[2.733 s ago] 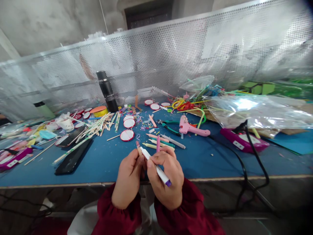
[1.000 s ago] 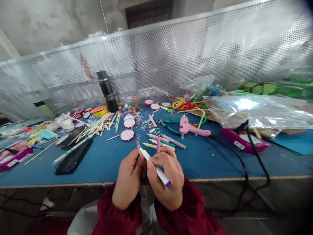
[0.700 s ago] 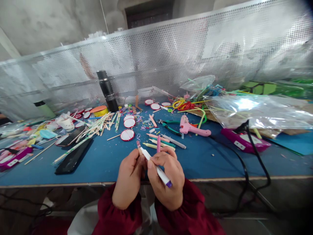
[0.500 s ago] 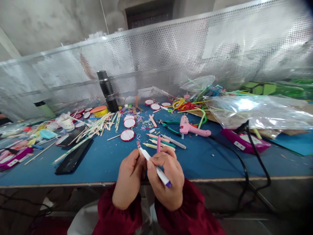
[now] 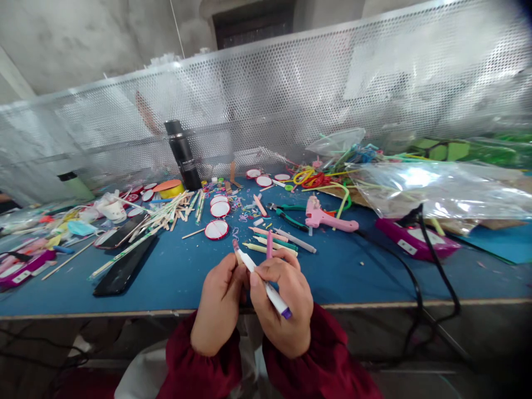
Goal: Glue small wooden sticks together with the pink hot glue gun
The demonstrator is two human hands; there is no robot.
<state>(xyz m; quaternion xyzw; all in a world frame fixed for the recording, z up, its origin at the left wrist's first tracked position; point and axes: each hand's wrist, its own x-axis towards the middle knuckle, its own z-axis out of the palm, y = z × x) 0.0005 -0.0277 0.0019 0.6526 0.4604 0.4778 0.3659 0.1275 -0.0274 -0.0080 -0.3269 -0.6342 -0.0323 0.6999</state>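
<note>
My right hand (image 5: 285,299) is closed around a white marker (image 5: 272,293) with a purple end, slanted toward my left hand. My left hand (image 5: 220,299) is closed in a pinch. From its fingers sticks up a small flat wooden stick (image 5: 235,245), its end coloured purplish, and the marker's upper end meets it. Most of that stick is hidden by the fingers. A pink marker (image 5: 270,244) rises just beyond my right fingers; whether they touch it I cannot tell. Several pastel markers (image 5: 296,240) lie on the blue table (image 5: 341,277) behind my hands.
A pink glue gun (image 5: 332,220) and green-handled pliers (image 5: 291,215) lie right of the markers. Round red-rimmed discs (image 5: 216,229), wooden sticks (image 5: 177,210) and a black phone (image 5: 124,269) are to the left. A black bottle (image 5: 183,155) stands before the perforated metal screen (image 5: 266,94).
</note>
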